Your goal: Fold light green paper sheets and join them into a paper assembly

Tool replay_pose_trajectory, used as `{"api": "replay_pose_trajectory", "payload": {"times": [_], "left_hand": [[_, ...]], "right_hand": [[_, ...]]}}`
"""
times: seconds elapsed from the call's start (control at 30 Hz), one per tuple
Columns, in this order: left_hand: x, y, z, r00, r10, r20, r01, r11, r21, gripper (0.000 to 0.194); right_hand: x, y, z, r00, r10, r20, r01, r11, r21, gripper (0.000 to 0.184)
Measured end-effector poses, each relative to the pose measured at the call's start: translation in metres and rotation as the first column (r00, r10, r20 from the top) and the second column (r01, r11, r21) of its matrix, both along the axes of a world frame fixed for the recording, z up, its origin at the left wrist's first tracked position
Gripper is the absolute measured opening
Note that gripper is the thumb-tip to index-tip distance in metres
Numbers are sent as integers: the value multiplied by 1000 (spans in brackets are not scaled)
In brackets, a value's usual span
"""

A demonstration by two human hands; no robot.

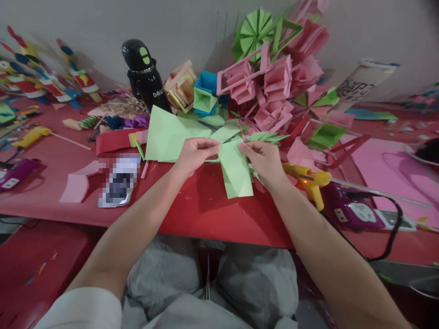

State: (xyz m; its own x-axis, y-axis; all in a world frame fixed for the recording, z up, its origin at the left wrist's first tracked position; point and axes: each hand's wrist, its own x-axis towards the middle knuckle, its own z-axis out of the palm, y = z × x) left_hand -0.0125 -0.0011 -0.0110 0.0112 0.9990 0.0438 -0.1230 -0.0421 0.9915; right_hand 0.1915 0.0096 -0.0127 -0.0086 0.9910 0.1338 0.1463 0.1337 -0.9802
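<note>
Between my two hands hangs a strip of light green paper (236, 171), its lower end just above the red table (206, 210). My left hand (197, 153) pinches its upper left corner, and my right hand (262, 157) pinches the upper right one. Behind them lies a larger green paper sheet (166, 135), with more green pieces around it. Folded green paper spikes (265, 136) stick out just past my right hand. A yellow glue gun (310, 178) rests to the right of that hand.
A black bottle (146, 75) stands at the back. Pink paper shapes (274, 77) pile up against the wall. A phone (120, 180) lies at left. On the right are a purple power strip (356, 208), its black cable and pink sheets (394, 169).
</note>
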Motion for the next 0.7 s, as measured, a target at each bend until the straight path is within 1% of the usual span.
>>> {"api": "replay_pose_trajectory", "payload": {"times": [0.07,0.17,0.23,0.33,0.43,0.53,0.6,0.7], "left_hand": [[-1,1,0,1000,10,4,-10,1000,7,31],[-3,2,-1,1000,29,8,-29,999,17,34],[-3,3,-1,999,32,-1,-32,999,19,35],[-3,3,-1,1000,31,-1,-31,999,13,32],[-4,3,0,999,42,6,-43,999,3,30],[-6,4,-1,998,60,12,-60,998,15,31],[-7,5,-1,998,64,22,-65,998,27,32],[-8,5,-1,998,58,24,-59,998,24,33]], "right_hand": [[1,1,-1,1000,16,-22,-17,999,-40,38],[1,2,-3,995,69,-71,-76,993,-95,39],[0,3,-4,994,81,-76,-87,993,-78,38],[-2,3,-3,999,43,-34,-44,999,-18,36],[-2,2,-4,998,38,-49,-39,999,-37,35],[-1,2,-5,993,95,-64,-100,992,-72,33],[0,2,-5,992,117,-41,-119,991,-60,33],[0,2,-4,996,87,-23,-87,996,-27,33]]}}
